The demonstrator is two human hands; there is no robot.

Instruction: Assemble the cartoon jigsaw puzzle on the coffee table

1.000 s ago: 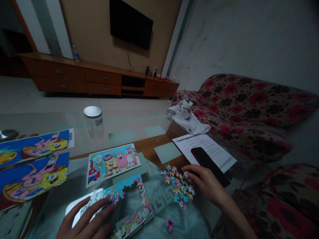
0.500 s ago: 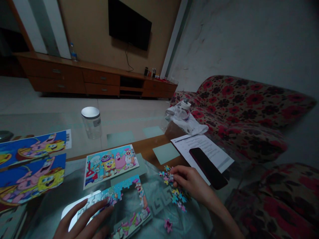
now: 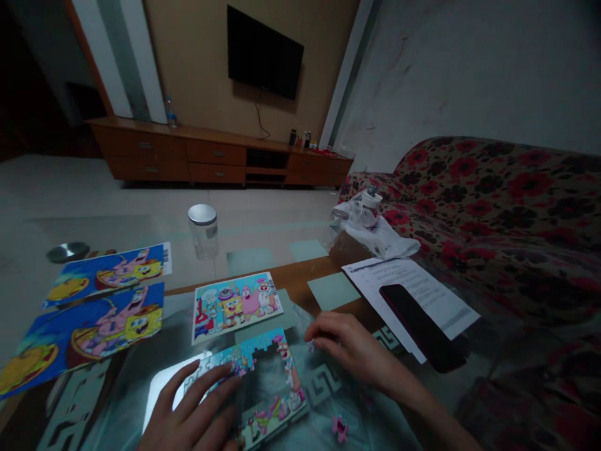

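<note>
A partly assembled jigsaw puzzle (image 3: 292,379) lies on the table with a gap in its middle. My left hand (image 3: 197,401) rests over its left side, fingers spread and flat. To the right of the puzzle, my right hand (image 3: 345,344) pinches a small jigsaw piece (image 3: 310,345) between thumb and fingertips, just off the puzzle's upper right corner. A loose pink piece (image 3: 340,429) lies below that hand. Other loose pieces are mostly hidden by my right hand and forearm. Beyond the puzzle lies a picture card (image 3: 237,305) of cartoon characters.
Two blue cartoon pictures (image 3: 115,326) lie at left, near a round metal lid (image 3: 68,252). A clear jar (image 3: 205,241) with a silver lid stands farther back. At right, a black phone (image 3: 420,326) rests on printed sheets (image 3: 451,307), with a white plastic bag (image 3: 389,238) behind them.
The view has turned slightly left. My right hand has come from the loose pile toward the puzzle with a piece pinched in it. My left hand stays on the puzzle.
</note>
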